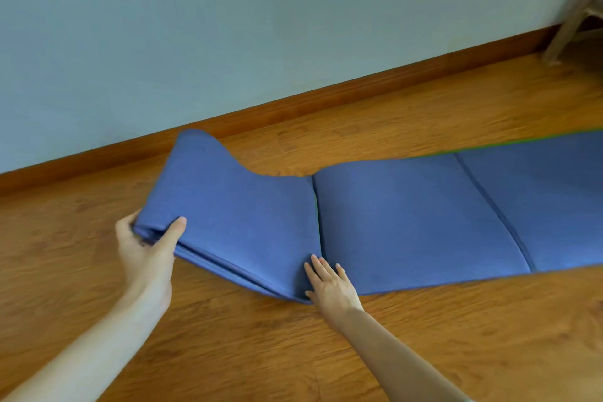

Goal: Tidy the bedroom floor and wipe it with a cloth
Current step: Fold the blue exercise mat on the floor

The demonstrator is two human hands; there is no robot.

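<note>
**Ana:** So, how would you say that mat (pixel 391 219) handles? It runs from the centre of the frame out past the right edge, flat on the wooden floor (pixel 326 352), with its left end folded over into a stack.

**Ben:** Soft and bendy, I'd judge, and light. The lifted panel at centre left sags in a curve rather than standing stiff, yet it keeps some spring. It looks like foam with pressed creases, so it should fold readily along those lines and resist folding anywhere else.

**Ana:** And the hands?

**Ben:** The left hand (pixel 146 248) grips the folded end at centre left, thumb on top, fingers curled under the layers. The right hand (pixel 329 284) lies flat near the bottom centre, fingers straight, pressing the near edge down by the first crease; it holds nothing.

**Ana:** Where would you take hold?

**Ben:** At the folded end, as the left hand does, with all layers together so they don't slide apart. The surface looks slightly textured, so probably not slippery. Nothing fragile about it.

**Ana:** Any brand or writing?

**Ben:** None that I can read. The blue face is plain. Only a thin green line shows along its far edge at the right.
</note>
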